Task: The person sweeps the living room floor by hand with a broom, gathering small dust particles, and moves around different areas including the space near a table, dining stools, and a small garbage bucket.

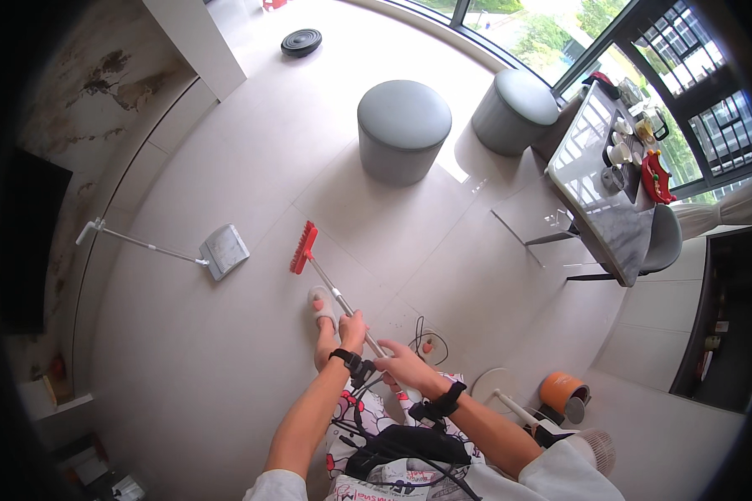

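Both hands are on the metal pole of a red floor brush (304, 248), whose bristles face left. My left hand (353, 332) grips the pole farther forward, nearer the brush head. Closer to my body, my right hand (407, 366) is around the pole near its rear end, some fingers partly lifted. A grey long-handled dustpan (225, 250) rests on the tiled floor to the left of the brush, its handle reaching toward the wall cabinet. Small specks of debris (396, 325) lie on the floor to the right of my left hand.
Two grey round stools (405, 116) (520, 100) stand ahead. At right is a marble-topped table (576, 156) with a tea set, and a grey chair (664, 238). A standing fan's base (494, 385) and an orange bin (561, 391) are close at lower right. Loose black cable (418, 332) lies by my slipper.
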The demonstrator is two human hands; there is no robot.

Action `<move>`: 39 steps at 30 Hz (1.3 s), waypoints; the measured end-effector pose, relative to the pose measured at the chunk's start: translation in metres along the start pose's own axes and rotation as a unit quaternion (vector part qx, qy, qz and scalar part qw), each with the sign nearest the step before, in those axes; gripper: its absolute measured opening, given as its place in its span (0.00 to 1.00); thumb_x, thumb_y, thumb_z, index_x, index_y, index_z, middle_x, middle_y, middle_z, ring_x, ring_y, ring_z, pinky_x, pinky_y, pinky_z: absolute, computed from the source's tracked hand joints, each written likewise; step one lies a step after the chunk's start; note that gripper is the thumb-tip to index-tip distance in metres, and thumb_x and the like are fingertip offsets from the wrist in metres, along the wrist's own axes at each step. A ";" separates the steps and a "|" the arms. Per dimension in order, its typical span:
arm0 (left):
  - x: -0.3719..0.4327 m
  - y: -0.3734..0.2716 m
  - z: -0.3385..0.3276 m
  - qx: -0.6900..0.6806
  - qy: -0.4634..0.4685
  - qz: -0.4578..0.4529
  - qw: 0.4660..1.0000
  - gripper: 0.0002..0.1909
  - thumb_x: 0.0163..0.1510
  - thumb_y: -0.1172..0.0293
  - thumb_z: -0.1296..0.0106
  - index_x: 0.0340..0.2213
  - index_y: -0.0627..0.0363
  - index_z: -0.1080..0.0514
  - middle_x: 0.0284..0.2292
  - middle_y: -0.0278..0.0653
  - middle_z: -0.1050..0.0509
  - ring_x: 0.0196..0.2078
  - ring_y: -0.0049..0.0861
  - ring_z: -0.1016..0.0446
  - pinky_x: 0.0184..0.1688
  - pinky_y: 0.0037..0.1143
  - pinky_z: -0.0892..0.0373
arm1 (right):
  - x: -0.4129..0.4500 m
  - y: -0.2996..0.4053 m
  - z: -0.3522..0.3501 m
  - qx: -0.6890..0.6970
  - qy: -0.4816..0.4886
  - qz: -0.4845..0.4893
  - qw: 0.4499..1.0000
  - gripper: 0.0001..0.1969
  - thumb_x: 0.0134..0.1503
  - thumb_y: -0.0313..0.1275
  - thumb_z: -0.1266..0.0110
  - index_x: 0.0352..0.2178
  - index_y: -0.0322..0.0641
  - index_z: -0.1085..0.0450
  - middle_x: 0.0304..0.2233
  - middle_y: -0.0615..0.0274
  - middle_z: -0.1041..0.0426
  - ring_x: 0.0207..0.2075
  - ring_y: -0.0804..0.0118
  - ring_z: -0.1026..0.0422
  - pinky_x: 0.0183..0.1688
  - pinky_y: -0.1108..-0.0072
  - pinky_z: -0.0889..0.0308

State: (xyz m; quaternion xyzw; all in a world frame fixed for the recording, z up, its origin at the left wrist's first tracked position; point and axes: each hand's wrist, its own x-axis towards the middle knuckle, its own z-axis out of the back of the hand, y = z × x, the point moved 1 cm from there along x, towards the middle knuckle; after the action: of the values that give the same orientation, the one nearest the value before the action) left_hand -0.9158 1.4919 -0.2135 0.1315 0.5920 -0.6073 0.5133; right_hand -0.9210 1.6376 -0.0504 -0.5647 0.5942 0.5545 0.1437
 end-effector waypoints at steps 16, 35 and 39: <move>0.332 -0.139 0.030 0.267 0.170 -0.083 0.945 0.19 0.50 0.60 0.55 0.35 0.67 0.35 0.23 0.48 0.27 0.22 0.36 0.26 0.27 0.32 0.30 | 0.306 0.110 -0.093 0.357 -0.147 0.071 0.920 0.34 0.55 0.27 0.53 0.61 0.43 0.58 0.23 0.66 0.38 0.16 0.76 0.41 0.15 0.83 0.47; 0.079 0.088 0.072 0.291 0.381 0.056 0.876 0.14 0.50 0.65 0.55 0.25 0.67 0.36 0.15 0.43 0.33 0.14 0.30 0.33 0.13 0.30 0.40 | 0.084 -0.057 -0.212 0.522 -0.318 0.000 0.792 0.34 0.57 0.25 0.56 0.63 0.50 0.61 0.22 0.66 0.41 0.16 0.76 0.42 0.15 0.85 0.46; 0.062 0.033 0.098 0.236 0.373 0.040 0.896 0.12 0.52 0.65 0.56 0.28 0.64 0.37 0.15 0.39 0.34 0.16 0.26 0.33 0.18 0.28 0.39 | 0.069 -0.034 -0.240 0.553 -0.301 0.054 0.775 0.29 0.58 0.27 0.57 0.60 0.49 0.55 0.23 0.64 0.39 0.18 0.75 0.40 0.18 0.83 0.41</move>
State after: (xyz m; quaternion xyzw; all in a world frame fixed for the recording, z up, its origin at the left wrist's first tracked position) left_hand -0.8732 1.3865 -0.2542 0.4891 0.5736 -0.6146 0.2323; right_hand -0.8059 1.4139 -0.0394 -0.1595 0.7546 0.2792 0.5721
